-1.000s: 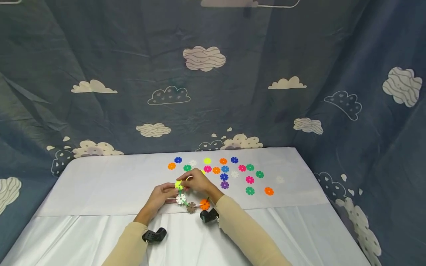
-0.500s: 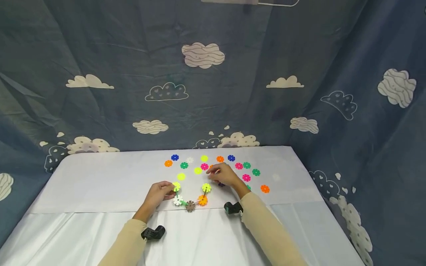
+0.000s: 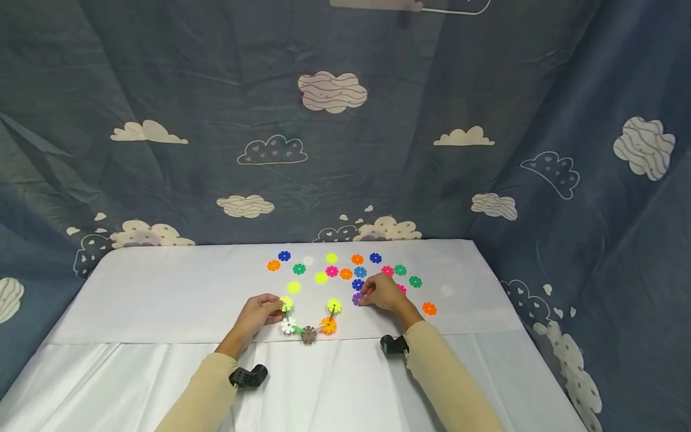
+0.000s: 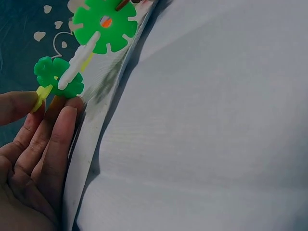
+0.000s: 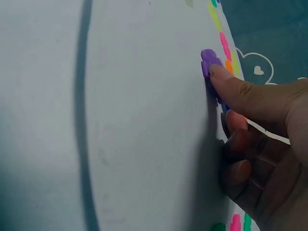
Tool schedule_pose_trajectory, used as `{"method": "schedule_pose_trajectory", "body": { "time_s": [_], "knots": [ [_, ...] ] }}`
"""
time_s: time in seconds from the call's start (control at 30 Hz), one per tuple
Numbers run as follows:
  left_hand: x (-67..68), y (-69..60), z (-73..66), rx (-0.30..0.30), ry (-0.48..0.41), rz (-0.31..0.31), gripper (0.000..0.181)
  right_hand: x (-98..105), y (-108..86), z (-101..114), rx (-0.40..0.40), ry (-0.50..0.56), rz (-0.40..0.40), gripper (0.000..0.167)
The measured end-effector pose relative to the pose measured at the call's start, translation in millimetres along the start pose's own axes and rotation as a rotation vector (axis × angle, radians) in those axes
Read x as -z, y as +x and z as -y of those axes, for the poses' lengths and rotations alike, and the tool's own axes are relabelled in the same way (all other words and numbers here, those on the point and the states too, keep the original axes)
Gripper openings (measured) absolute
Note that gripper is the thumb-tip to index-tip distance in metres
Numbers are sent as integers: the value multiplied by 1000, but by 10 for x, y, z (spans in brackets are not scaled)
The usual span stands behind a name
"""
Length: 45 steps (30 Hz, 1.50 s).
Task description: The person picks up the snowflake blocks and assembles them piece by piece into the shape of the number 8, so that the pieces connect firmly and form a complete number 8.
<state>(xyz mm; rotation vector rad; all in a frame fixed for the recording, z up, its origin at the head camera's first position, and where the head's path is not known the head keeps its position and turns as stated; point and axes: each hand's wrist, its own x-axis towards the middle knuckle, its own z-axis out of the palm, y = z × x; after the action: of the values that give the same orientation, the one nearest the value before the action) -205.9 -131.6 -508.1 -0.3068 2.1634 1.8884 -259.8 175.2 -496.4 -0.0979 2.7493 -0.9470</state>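
Head view: lower centre, a U-shaped chain of coloured, notched plastic discs. Left wrist view: at left, the left hand pinches its yellow end disc. Right wrist view: upper right, the right hand, half-curled, touches a purple notched disc with its thumb; grip unclear.

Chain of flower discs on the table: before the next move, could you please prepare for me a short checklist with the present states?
1. Left hand pinches the yellow end disc: ok.
2. Right hand has its thumb on the purple disc: ok.
3. Purple disc fully off the table: cannot tell.
4. Purple disc joined to the chain: not ok, they are apart.
5. Chain closed into a ring: not ok, its far side is open.
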Motion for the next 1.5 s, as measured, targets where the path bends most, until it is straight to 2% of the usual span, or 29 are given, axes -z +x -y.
{"method": "schedule_pose_trajectory", "body": {
  "time_s": [0.07, 0.13, 0.27, 0.37, 0.47, 0.57, 0.67, 0.83, 0.93, 1.17, 1.37, 1.5],
  "knots": [
    [6, 12, 10, 6, -3, -6, 20, -5, -3, 17, 6, 18, 3, 21],
    [14, 23, 20, 4, -7, -7, 20, -7, -3, 28, 21, 78, 10, 20],
    [30, 49, 42, 7, -17, -6, 21, -24, 8, 72, 51, 318, 27, 14],
    [38, 67, 61, 5, -25, -9, 20, -63, 23, 189, 100, 451, 23, 12],
    [41, 80, 78, -10, -35, -13, 20, -125, 45, 378, 171, 502, 37, 13],
    [34, 86, 90, -14, -47, -19, 20, -219, 79, 588, 227, 517, 90, 9],
    [16, 85, 95, -10, -41, -28, 21, -336, 118, 773, 244, 492, 156, 5],
    [-7, 66, 107, 1, -41, -42, 20, -519, 190, 945, 312, 426, 211, 5],
    [-16, 60, 95, -10, -48, -31, 19, -564, 225, 986, 344, 392, 214, 6],
    [-36, 75, 75, -22, -67, -16, 18, -586, 259, 1008, 351, 368, 233, 5],
    [-59, 65, 77, -31, -70, -39, 16, -614, 282, 1007, 411, 339, 220, 5],
    [-92, 50, 76, -23, -54, -62, 15, -629, 275, 1026, 389, 348, 223, 5]
  ]
}}
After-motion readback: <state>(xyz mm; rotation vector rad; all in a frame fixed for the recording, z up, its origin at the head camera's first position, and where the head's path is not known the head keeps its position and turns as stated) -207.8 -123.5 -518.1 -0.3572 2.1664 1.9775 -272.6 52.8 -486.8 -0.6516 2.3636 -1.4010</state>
